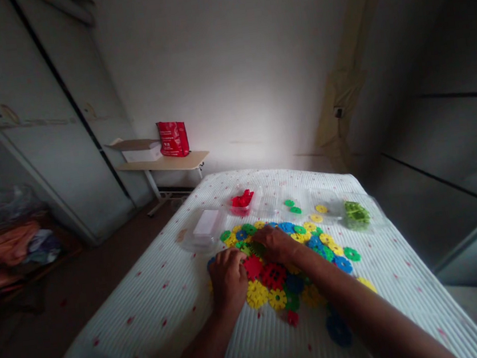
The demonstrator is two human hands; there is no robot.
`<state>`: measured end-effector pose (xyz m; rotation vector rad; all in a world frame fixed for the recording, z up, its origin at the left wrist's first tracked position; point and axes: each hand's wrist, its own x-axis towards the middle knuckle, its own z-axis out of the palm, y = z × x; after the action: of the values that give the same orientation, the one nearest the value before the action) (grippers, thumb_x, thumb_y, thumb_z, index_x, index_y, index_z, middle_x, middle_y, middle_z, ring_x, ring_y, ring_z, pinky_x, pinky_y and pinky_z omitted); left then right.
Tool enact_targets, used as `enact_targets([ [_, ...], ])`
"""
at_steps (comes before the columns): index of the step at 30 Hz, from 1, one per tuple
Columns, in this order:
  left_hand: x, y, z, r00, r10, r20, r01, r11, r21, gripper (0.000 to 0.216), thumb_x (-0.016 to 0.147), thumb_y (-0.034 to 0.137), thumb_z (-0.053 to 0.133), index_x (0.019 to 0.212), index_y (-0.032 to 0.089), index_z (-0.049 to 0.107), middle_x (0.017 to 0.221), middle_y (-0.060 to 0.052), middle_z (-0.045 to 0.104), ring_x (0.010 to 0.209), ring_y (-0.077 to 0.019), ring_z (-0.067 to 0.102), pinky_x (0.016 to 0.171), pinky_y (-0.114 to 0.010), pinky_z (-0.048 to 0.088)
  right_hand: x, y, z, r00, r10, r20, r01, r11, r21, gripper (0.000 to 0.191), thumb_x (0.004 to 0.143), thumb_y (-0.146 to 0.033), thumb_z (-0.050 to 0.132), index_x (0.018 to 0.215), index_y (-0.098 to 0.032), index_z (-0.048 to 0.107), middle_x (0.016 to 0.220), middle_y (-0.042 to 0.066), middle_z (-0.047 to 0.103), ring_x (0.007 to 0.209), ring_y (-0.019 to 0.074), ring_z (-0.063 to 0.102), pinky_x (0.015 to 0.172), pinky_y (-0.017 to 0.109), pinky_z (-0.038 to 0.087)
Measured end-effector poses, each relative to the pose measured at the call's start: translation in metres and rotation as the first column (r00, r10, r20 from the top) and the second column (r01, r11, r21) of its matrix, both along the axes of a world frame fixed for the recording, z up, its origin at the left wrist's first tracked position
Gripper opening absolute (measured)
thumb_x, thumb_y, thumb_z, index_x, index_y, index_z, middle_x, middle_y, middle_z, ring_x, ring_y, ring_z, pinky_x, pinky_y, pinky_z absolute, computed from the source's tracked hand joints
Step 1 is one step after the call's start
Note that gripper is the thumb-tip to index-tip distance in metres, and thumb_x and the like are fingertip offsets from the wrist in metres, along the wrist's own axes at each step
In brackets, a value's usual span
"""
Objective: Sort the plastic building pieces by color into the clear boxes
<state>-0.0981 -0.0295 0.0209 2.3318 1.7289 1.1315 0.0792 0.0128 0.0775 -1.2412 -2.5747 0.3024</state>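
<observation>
A spread-out pile of flat, notched plastic discs, among them a yellow disc (277,299), lies in front of me in red, yellow, green and blue. At its left side is my left hand (229,275), fingers curled, fingertips against the edge of a red notched piece (252,267). My right hand (275,245) reaches across the pile with bent fingers pointing down and left, close over a dark green disc (257,250). What either hand grips between its fingertips is hidden. A second red piece (274,276) lies just right of the first.
Clear plastic trays stand beyond the pile: one with red pieces (242,200), another with light green pieces (356,214). A white box (207,223) sits in a clear container at left. Against the wall, a small table (180,161) bears a red bag (173,139).
</observation>
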Motion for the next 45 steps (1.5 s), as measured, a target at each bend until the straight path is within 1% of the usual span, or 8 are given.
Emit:
enact_targets([
  [7,0.003,-0.002,0.000,0.993,0.073,-0.088,-0.076,0.997,-0.026,0.026,0.080,0.015,0.051,0.104,0.022,0.060,0.108,-0.007,0.063,0.105,-0.0250,0.051,0.088,-0.042,0.037,0.033,0.001,0.020,0.994,-0.105,-0.020,0.106,0.994,0.015,0.034,0.085,-0.027,0.059,0.118,-0.020,0.056,0.116,0.009,0.057,0.100,0.0203,0.058,0.085,0.037,0.049],
  [12,0.004,-0.005,-0.001,0.988,0.065,-0.137,-0.065,0.998,0.004,0.025,0.081,0.020,0.052,0.105,0.023,0.061,0.101,-0.007,0.065,0.103,-0.0271,0.052,0.086,-0.045,0.036,0.074,-0.034,0.024,0.950,-0.300,-0.089,0.302,0.953,0.008,0.050,0.073,-0.023,0.063,0.122,-0.018,0.054,0.111,0.010,0.058,0.095,0.0220,0.059,0.082,0.034,0.048],
  [19,0.007,-0.005,0.001,0.988,0.019,-0.150,-0.011,0.999,0.051,0.024,0.081,0.018,0.051,0.102,0.025,0.062,0.097,-0.006,0.066,0.098,-0.0256,0.053,0.086,-0.044,0.035,0.079,-0.089,0.003,0.950,-0.275,0.148,0.275,0.961,0.020,0.054,0.067,-0.024,0.065,0.120,-0.019,0.055,0.121,0.014,0.057,0.110,0.0295,0.051,0.092,0.044,0.040],
  [26,0.007,-0.005,0.003,0.989,-0.129,-0.073,0.140,0.975,0.172,0.024,0.085,0.015,0.046,0.102,0.022,0.061,0.097,-0.005,0.066,0.094,-0.0222,0.056,0.087,-0.041,0.037,0.073,-0.089,-0.005,0.906,-0.325,0.272,0.319,0.945,0.069,0.057,0.068,-0.024,0.063,0.124,-0.021,0.053,0.120,0.014,0.058,0.109,0.0306,0.050,0.092,0.047,0.036],
  [30,0.006,-0.004,0.000,0.988,-0.153,-0.019,0.153,0.958,0.243,0.026,0.086,0.016,0.043,0.105,0.021,0.061,0.093,-0.005,0.067,0.090,-0.0206,0.058,0.086,-0.039,0.040,0.077,-0.089,-0.004,0.908,-0.297,0.295,0.283,0.955,0.088,0.057,0.068,-0.024,0.063,0.125,-0.018,0.053,0.115,0.016,0.059,0.104,0.0309,0.051,0.089,0.045,0.036],
  [37,0.005,-0.003,-0.004,0.982,-0.186,-0.004,0.180,0.945,0.274,0.030,0.084,0.011,0.043,0.107,0.020,0.061,0.088,-0.005,0.067,0.086,-0.0195,0.059,0.080,-0.036,0.044,0.092,-0.088,-0.001,0.924,-0.339,0.175,0.316,0.937,0.149,0.055,0.071,-0.025,0.062,0.124,-0.018,0.052,0.110,0.014,0.061,0.101,0.0295,0.054,0.087,0.044,0.038],
  [41,0.005,-0.004,-0.002,0.978,-0.211,-0.009,0.203,0.929,0.309,0.029,0.085,0.010,0.042,0.104,0.020,0.061,0.088,-0.004,0.067,0.085,-0.0187,0.059,0.079,-0.035,0.045,0.104,-0.085,-0.003,0.930,-0.369,-0.005,0.366,0.922,0.123,0.054,0.075,-0.030,0.060,0.126,-0.016,0.049,0.111,0.015,0.061,0.101,0.0272,0.056,0.085,0.041,0.043],
  [45,0.005,-0.005,0.001,0.961,-0.276,-0.008,0.260,0.894,0.364,0.028,0.086,0.008,0.042,0.104,0.020,0.060,0.089,-0.004,0.067,0.086,-0.0174,0.059,0.080,-0.032,0.047,0.111,-0.085,-0.007,0.911,-0.412,-0.030,0.413,0.908,0.072,0.055,0.072,-0.032,0.063,0.124,-0.017,0.051,0.112,0.014,0.063,0.100,0.0273,0.058,0.085,0.041,0.045],
])
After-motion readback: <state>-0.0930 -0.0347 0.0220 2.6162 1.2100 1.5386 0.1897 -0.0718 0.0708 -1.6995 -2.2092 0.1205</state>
